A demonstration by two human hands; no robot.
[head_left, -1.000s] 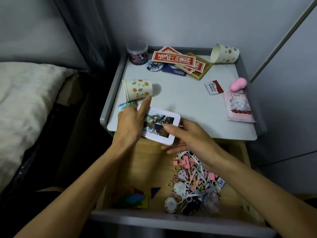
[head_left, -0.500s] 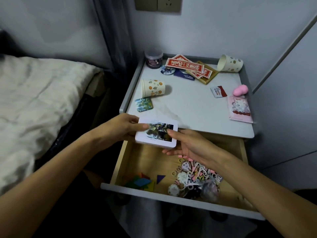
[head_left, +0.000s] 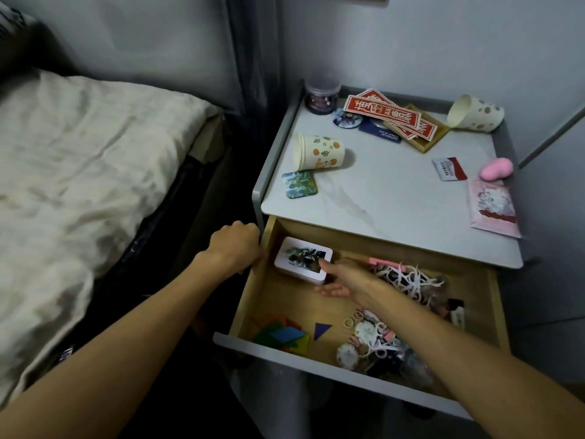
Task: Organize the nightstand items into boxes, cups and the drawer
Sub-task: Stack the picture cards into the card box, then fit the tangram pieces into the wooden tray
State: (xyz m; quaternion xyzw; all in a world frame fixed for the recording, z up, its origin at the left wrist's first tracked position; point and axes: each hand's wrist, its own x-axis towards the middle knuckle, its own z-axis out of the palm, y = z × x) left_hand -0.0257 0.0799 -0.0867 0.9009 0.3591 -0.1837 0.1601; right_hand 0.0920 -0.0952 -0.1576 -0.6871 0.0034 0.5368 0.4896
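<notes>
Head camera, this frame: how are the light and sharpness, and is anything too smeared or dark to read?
Head view: dim, flat light; gap beside the bed near black; drawer clutter smeared; picture on the card stack in the right hand blurred; red cards on the nightstand read sharper.

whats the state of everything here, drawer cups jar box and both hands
drawer, pulled open
orange-print cup, lying on its side, mouth to the left
spotted cup, lying on its side
jar, upright, lid on
white box, in the drawer's back left corner
left hand, grips the drawer's left wall
right hand, holds the white box's near corner
</notes>
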